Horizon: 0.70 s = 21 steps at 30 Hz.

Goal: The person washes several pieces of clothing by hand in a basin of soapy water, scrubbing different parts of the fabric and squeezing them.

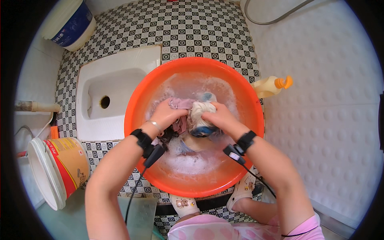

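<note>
A large orange basin (138,98) of soapy water stands on the floor in front of me. Over its middle, my left hand (166,114) is closed on a mauve cloth (181,105), part of which hangs toward the water. Close beside it, my right hand (220,117) grips a bunched white cloth (199,110) with blue parts at its top and lower edge. The two cloths touch each other between my hands. Foam (188,164) floats around them, and dark fabric lies below my left wrist. What lies deeper in the water is hidden.
Left of the basin is a white squat toilet (116,130) with a drain hole. A blue-and-white bucket (74,30) stands at the far left, a tan, red and white bucket (68,160) at the near left. A yellow pump bottle (267,87) sits against the right wall.
</note>
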Available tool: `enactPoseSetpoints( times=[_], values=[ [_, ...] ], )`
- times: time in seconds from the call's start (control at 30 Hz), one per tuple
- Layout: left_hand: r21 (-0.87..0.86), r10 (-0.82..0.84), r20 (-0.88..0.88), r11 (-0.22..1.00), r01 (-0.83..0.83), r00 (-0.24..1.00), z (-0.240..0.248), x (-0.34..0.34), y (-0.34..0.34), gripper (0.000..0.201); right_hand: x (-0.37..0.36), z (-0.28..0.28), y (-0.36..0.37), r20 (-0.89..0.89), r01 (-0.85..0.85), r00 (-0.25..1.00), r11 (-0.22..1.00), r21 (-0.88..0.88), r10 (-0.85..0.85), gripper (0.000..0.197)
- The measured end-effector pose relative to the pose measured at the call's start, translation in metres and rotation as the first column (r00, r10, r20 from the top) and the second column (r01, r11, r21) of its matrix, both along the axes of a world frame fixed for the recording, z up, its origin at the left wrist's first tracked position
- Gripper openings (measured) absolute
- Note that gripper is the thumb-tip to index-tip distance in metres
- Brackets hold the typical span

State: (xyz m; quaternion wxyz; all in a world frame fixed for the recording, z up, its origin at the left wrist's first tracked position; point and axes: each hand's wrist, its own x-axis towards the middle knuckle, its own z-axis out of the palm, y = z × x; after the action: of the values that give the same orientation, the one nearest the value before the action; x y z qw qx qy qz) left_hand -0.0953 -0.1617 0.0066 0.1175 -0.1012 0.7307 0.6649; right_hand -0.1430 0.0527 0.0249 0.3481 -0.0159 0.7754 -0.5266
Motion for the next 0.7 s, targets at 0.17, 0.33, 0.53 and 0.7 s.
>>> enactPoseSetpoints(
  times=[0.17,0.33,0.53,0.7],
  values=[
    [0.104,-0.181,0.437,0.983,0.150,0.881,0.051,0.015,0.005,0.042,0.012,0.041,0.054,-0.257,-0.496,0.810,0.850,0.180,0.527,0.029],
    [-0.462,-0.536,0.087,0.725,0.511,0.839,0.021,0.066,0.006,0.030,0.044,0.022,0.068,-0.256,-0.582,0.275,0.372,0.723,0.927,0.059],
    [-0.631,-0.557,0.555,0.202,0.749,0.618,0.038,0.080,0.039,0.108,0.074,0.024,0.048,0.139,-0.727,0.464,0.287,0.624,0.875,0.112],
    [-0.614,-0.488,0.586,0.255,0.747,0.647,0.008,0.058,0.055,0.106,0.079,-0.022,0.030,0.100,-0.574,0.418,0.176,0.800,0.903,0.057]
  ],
)
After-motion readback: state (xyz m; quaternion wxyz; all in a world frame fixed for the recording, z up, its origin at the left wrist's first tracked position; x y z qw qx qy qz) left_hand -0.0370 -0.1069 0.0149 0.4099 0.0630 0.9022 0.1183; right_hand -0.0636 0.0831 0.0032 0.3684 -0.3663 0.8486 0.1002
